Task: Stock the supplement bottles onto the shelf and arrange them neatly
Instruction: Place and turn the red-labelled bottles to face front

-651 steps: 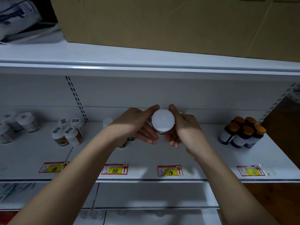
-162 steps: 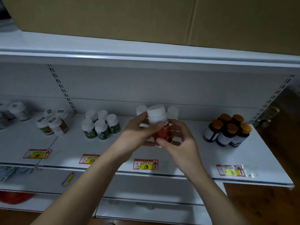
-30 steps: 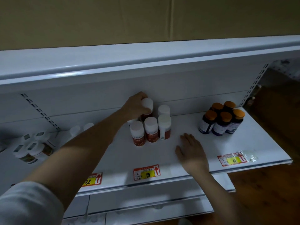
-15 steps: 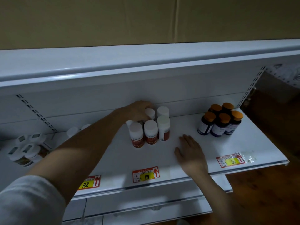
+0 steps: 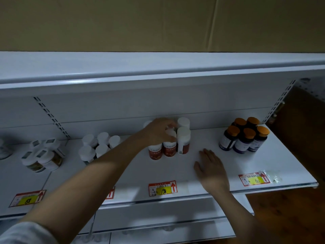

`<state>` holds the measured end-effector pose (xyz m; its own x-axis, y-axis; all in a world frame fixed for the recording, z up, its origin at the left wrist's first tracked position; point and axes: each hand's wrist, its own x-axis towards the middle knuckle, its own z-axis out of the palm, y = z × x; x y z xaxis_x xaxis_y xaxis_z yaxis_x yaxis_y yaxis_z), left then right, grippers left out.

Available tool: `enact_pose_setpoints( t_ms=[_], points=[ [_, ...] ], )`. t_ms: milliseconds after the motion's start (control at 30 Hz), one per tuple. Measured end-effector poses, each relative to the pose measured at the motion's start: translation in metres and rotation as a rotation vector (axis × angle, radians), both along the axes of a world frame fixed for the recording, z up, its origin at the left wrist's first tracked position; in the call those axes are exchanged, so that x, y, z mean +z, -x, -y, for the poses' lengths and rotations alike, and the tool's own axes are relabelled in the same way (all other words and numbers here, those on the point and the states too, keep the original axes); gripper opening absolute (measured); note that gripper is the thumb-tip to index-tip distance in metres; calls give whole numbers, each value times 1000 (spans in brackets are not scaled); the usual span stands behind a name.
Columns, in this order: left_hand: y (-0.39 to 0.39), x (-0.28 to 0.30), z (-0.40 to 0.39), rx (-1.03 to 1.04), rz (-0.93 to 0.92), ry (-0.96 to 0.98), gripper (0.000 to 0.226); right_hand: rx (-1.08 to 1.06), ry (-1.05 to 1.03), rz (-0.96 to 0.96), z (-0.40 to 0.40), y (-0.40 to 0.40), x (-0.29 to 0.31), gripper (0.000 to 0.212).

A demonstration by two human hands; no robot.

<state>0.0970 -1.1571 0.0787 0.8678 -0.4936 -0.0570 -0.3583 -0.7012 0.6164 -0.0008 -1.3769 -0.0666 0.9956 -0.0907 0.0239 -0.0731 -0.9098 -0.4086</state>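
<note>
Several white-capped supplement bottles with red labels (image 5: 183, 141) stand bunched in two rows at the middle of the white shelf (image 5: 290, 164). My left hand (image 5: 158, 132) reaches in over the group, fingers curled round the cap of the middle front bottle (image 5: 169, 150); it covers the caps of the left bottles. My right hand (image 5: 210, 166) lies flat on the shelf to the right of the group, fingers straight, holding nothing.
Dark bottles with orange caps (image 5: 246, 138) stand bunched at the right end. White-capped bottles (image 5: 98, 145) and wider jars (image 5: 42, 155) sit to the left. Price tags (image 5: 162, 188) line the front edge. A cardboard box (image 5: 158, 23) rests on the upper shelf (image 5: 158, 67).
My left hand has come forward from the back-row bottle onto the middle front bottle's cap. My right hand stays flat on the shelf. The view has shifted right slightly.
</note>
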Motion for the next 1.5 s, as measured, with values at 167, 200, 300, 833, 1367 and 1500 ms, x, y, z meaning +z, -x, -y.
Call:
enact_pose_setpoints(
  t_ms=[167, 200, 300, 833, 1367, 1500],
  points=[
    [3, -10, -4, 7, 15, -112, 56, -1, -5, 7, -1, 0, 1, 58],
    [3, -10, -5, 36, -1, -90, 57, -2, -3, 9, -1, 0, 0, 58],
    [5, -9, -9, 118, -27, -10, 62, 0, 1, -3, -1, -1, 1, 59],
    [72, 66, -41, 276, -201, 852, 27, -135, -1028, 175, -64, 22, 106, 18],
    [110, 53, -63, 412, -285, 848, 17, 172, -1608, -225, -120, 75, 141, 38],
    [119, 48, -61, 525, -256, 836, 30, 136, -1608, -155, -123, 73, 138, 40]
  ],
)
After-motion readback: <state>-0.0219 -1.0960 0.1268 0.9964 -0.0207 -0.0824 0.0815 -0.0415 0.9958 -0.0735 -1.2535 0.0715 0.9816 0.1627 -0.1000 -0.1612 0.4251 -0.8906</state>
